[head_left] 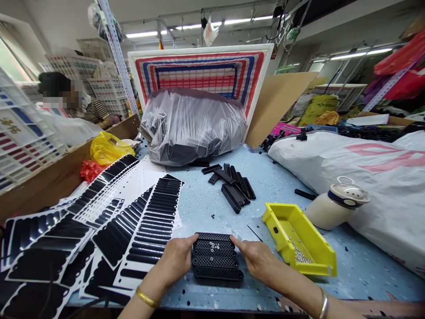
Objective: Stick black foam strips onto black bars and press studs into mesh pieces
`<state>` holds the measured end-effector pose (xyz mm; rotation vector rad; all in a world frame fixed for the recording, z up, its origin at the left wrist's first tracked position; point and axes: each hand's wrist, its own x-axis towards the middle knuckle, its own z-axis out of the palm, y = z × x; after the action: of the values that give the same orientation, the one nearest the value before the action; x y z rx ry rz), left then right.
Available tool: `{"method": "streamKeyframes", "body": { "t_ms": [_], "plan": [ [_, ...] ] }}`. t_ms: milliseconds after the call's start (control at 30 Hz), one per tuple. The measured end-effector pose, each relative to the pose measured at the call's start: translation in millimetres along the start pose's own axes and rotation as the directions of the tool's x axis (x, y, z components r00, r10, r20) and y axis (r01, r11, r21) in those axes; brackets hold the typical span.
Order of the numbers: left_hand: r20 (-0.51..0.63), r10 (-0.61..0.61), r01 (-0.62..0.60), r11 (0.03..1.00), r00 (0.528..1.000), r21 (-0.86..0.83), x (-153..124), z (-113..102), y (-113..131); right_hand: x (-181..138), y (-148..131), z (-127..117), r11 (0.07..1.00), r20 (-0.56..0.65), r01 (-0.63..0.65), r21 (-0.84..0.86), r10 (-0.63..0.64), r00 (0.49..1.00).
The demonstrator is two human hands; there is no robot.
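Several black perforated plastic strips lie side by side in a row near the table's front edge. My left hand rests against the left ends of the strips with fingers curled and thumb stretched onto the top strip. My right hand presses against the right ends, thumb pointing in at the upper strip. Both hands squeeze the row between them.
Sheets of black oval stickers spread to the left. A yellow bin with small screws sits right, beside a white jar. More black strips, a grey plastic bag, a white sack. A person sits far left.
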<state>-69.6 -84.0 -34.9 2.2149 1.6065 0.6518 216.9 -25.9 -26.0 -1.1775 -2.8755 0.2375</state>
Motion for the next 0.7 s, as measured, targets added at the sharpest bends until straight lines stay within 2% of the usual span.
{"method": "streamKeyframes", "body": {
  "t_ms": [100,167,300,367,467,533,700],
  "plan": [
    [0.031,0.008,-0.011,0.996,0.999,0.084,-4.4,2.7,-1.4,-0.9,2.2,2.5,1.0,-0.019,0.02,-0.002,-0.02,1.0],
    [0.04,0.005,-0.009,0.997,0.999,0.081,-5.1,3.0,-2.8,-0.9,2.6,2.4,1.0,-0.033,0.025,-0.006,-0.025,0.999],
    [0.037,-0.041,0.043,0.997,0.998,-0.059,4.5,-6.6,-6.8,1.0,1.5,-2.1,1.0,-0.033,0.028,-0.009,-0.028,0.999],
    [0.065,-0.075,0.082,0.989,0.995,-0.12,11.5,-13.8,-10.0,2.0,0.9,-4.3,1.0,-0.025,0.022,-0.007,-0.022,0.999],
    [0.119,-0.059,0.079,0.983,0.991,-0.165,17.2,-21.0,-15.5,1.9,1.6,-3.8,1.0,-0.024,0.019,0.022,-0.018,1.0],
    [0.142,-0.043,0.061,0.991,0.989,-0.123,16.4,-22.8,-18.5,0.9,3.8,0.0,0.999,-0.028,0.025,0.036,-0.024,0.999],
    [0.198,-0.046,0.013,0.987,0.979,0.163,13.6,-28.0,-21.5,-1.8,11.1,11.6,0.999,-0.047,0.033,0.021,-0.032,0.998]
  ]
}}
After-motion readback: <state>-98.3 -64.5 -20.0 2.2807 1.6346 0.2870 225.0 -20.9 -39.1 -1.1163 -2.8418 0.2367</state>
